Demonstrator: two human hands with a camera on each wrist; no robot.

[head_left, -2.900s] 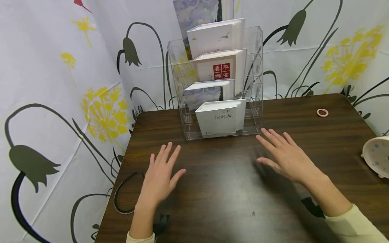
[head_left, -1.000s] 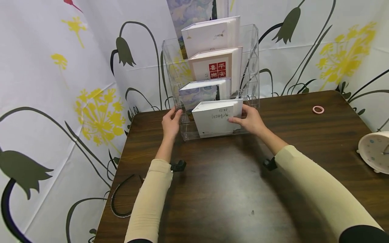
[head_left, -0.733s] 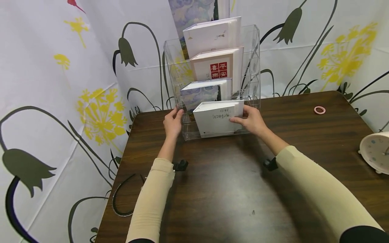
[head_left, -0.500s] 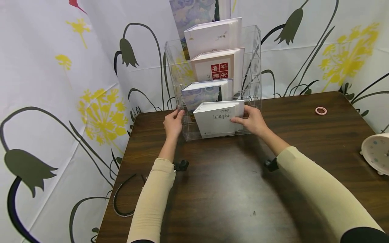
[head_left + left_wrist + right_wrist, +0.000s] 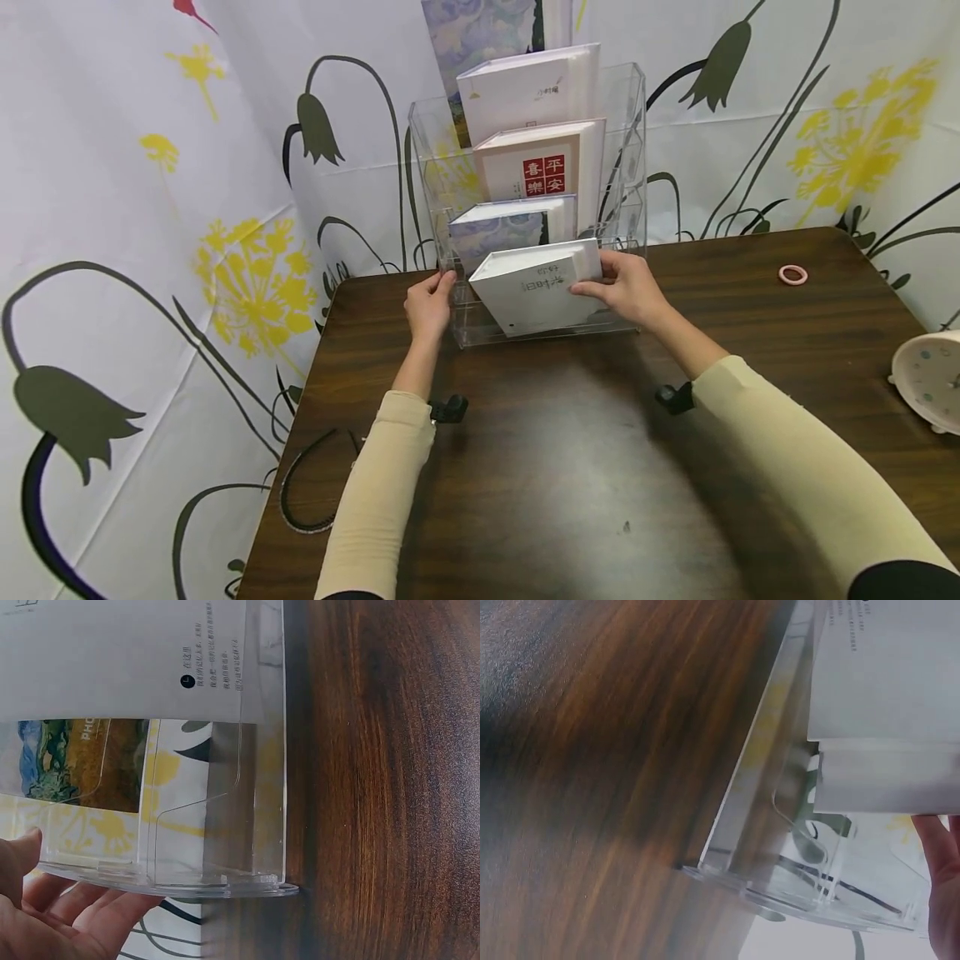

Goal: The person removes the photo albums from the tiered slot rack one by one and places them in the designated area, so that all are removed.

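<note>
A white photo album (image 5: 532, 292) with handwritten-style Chinese characters leans tilted at the lowest tier of a clear acrylic rack (image 5: 469, 333). My right hand (image 5: 632, 287) pinches its right edge, thumb on the front cover and fingers behind. In the right wrist view the album (image 5: 889, 776) hangs over the rack's floor. My left hand (image 5: 427, 310) grips the rack's left side, and the left wrist view has thumb and fingers on opposite sides of the clear panel (image 5: 187, 881). Behind stand a painting-covered album (image 5: 498, 233), a beige one with red characters (image 5: 517, 167) and a white one (image 5: 517, 96).
Another painted cover (image 5: 483, 33) rises behind the top tier. On the dark wood table (image 5: 547, 467) lie a pink ring (image 5: 792, 275) at right and a thin dark cord (image 5: 288, 500) at left. A round clock (image 5: 930, 379) stands at the right edge. Flowered cloth hangs behind.
Both hands have gone from hovering over the table to the rack and front album. Since half a second ago the album has tilted and risen slightly in my right hand; the left hand stays put.
</note>
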